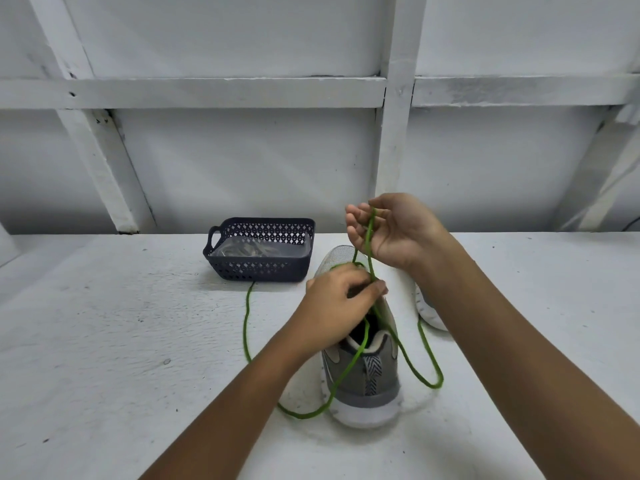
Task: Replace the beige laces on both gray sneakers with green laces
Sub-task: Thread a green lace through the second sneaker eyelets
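A gray sneaker (pixel 360 379) with a white sole stands on the white table, heel toward me. A green lace (pixel 420 341) runs through its upper part and loops over the table on both sides. My left hand (pixel 337 303) rests on top of the shoe, its fingers pinching the lace at the eyelets. My right hand (pixel 394 230) is raised above the toe and holds a strand of the lace pulled upward. A second sneaker (pixel 427 306) lies behind my right forearm, mostly hidden.
A dark blue perforated basket (pixel 259 268) with pale laces inside stands at the back of the table (pixel 104 341), left of the shoe. A white panelled wall rises right behind it.
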{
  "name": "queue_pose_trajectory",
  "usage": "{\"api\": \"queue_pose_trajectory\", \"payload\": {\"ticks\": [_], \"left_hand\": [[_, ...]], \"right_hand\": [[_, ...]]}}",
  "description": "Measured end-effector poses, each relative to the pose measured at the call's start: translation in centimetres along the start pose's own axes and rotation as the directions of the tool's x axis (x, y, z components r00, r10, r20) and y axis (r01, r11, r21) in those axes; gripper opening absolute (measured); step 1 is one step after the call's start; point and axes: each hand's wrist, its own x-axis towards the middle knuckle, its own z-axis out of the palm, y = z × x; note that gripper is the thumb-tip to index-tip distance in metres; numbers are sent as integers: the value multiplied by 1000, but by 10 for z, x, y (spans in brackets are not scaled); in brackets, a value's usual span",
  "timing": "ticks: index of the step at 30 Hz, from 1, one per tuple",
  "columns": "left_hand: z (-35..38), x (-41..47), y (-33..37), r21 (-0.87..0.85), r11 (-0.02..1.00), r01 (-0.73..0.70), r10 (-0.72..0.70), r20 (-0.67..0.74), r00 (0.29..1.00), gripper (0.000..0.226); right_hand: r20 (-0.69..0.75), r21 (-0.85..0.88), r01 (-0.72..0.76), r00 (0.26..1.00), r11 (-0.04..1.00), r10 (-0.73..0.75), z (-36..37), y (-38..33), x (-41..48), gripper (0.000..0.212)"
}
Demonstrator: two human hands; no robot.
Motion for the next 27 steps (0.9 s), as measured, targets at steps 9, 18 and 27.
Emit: {"api": "queue_pose_trajectory", "payload": {"ticks": [9,18,27], "left_hand": [[-56,35,6,-773,619,139,-295,-65,953,26],[-56,42,-13,-806,545,231,-437,-38,899,26],[-41,40,-13,-728,606,321,-366,103,925,16]], "right_hand": [[165,-284,-96,975,954,147,-29,25,-7,32],[233,-449,97,972,888,12,-30,33,-14,22],[136,-423,18,990,906,44,-31,35,-8,23]]}}
